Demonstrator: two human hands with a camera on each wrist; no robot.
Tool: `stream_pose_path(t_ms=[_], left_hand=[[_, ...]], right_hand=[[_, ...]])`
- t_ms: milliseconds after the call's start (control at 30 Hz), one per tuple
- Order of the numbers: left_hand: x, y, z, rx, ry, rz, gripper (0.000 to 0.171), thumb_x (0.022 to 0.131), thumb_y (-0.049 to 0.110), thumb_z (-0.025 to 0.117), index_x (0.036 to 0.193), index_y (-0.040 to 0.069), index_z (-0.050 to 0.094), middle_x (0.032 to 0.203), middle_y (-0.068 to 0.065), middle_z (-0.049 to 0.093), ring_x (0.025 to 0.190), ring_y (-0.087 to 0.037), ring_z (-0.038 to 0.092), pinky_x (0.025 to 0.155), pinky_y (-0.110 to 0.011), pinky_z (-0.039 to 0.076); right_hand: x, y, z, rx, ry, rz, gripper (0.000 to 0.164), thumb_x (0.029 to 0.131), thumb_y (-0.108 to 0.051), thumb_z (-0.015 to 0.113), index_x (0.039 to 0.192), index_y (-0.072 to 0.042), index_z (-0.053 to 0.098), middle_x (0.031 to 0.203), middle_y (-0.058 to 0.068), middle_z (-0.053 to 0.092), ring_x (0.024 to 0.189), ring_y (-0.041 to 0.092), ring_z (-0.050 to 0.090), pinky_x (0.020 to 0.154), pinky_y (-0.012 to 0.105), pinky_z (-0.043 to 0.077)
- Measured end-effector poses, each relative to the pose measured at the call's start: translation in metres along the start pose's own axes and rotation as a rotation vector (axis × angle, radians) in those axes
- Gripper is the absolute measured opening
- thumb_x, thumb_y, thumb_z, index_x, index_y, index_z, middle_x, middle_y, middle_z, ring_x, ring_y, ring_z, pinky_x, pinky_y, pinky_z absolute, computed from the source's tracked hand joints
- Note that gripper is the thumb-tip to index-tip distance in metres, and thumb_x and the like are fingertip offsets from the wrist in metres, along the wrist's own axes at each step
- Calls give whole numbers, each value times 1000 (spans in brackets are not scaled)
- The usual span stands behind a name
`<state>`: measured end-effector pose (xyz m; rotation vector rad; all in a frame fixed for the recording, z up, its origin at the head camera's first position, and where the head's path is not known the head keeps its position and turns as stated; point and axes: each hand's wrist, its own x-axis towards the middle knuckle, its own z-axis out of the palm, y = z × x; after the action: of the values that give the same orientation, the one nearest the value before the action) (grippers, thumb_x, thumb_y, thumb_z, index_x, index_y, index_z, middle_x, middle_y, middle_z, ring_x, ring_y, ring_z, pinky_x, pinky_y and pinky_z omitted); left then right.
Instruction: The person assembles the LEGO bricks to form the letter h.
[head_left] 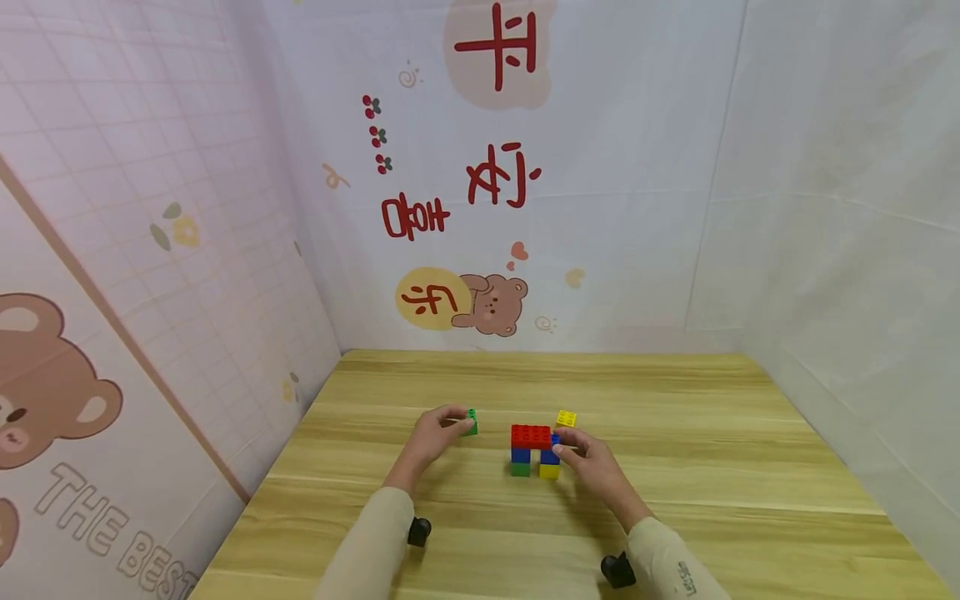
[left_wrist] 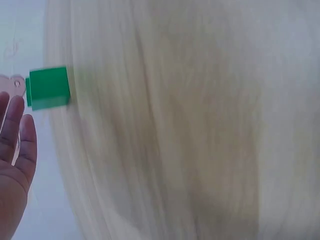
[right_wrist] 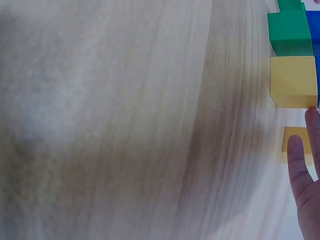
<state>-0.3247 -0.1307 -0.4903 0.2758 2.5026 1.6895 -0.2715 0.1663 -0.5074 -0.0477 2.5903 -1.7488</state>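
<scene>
My left hand point(head_left: 435, 432) reaches to a green brick point(head_left: 471, 422) left of the small structure, thumb and forefinger extended close about its left side. In the left wrist view the whole front of that green brick point(left_wrist: 49, 88) shows, and straight fingers point(left_wrist: 28, 140) end just short of it. My right hand point(head_left: 592, 463) pinches the blue brick point(head_left: 550, 454) in the structure's right column between thumb and forefinger. A red brick point(head_left: 529, 437) bridges the two columns, with a yellow brick point(head_left: 550, 472) under the pinched one. Thumb and forefinger lie outside the right wrist view.
The left column has a blue brick point(head_left: 521, 456) over a green brick point(head_left: 521, 471). Behind the right hand stands a loose yellow brick point(head_left: 567, 417). All rest on a wood-grain table point(head_left: 675, 408), with printed cloth walls point(head_left: 622, 167) around it. A black wrist camera point(head_left: 618, 571) sits by each sleeve.
</scene>
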Motion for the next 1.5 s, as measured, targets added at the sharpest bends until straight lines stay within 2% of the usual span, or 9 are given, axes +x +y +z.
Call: stream_pose_path(t_ms=[200,667,967,1233,1500], left_hand=[[4,-4,-8,19,71,-26,46,96,34,67,136,11,60,133,-12,58,118,-28,57,93,-45,51],[19,-15,-3,32,81,-86,53,96,24,68,142,4,52,138,-19,52,121,-34,53,95,-51,48],[28,-22,0,57,80,-107,55,95,22,70,143,1,51,137,-20,54,121,-38,54,95,-52,48],[33,-26,5,106,56,-84,55,94,20,71,139,-3,52,131,-21,57,118,-37,55,97,-49,47],[36,-29,10,130,73,-77,37,93,16,72,125,-1,63,116,-12,66,108,-28,60,96,-46,48]], right_hand=[[1,2,-1,-1,1,0,34,99,-20,64,131,-9,63,127,11,64,114,30,61,97,49,49],[1,2,1,-12,-7,-9,32,99,-21,63,129,-12,64,127,10,64,114,30,61,97,50,49],[2,4,0,0,-7,-19,31,99,-20,63,128,-12,65,126,10,64,112,29,62,97,49,49],[2,3,0,-4,-7,-36,29,99,-19,63,127,-12,66,125,10,65,113,30,62,96,50,49],[0,0,-3,-19,-8,-21,31,99,-20,62,129,-11,65,127,11,64,115,31,61,98,51,48]])
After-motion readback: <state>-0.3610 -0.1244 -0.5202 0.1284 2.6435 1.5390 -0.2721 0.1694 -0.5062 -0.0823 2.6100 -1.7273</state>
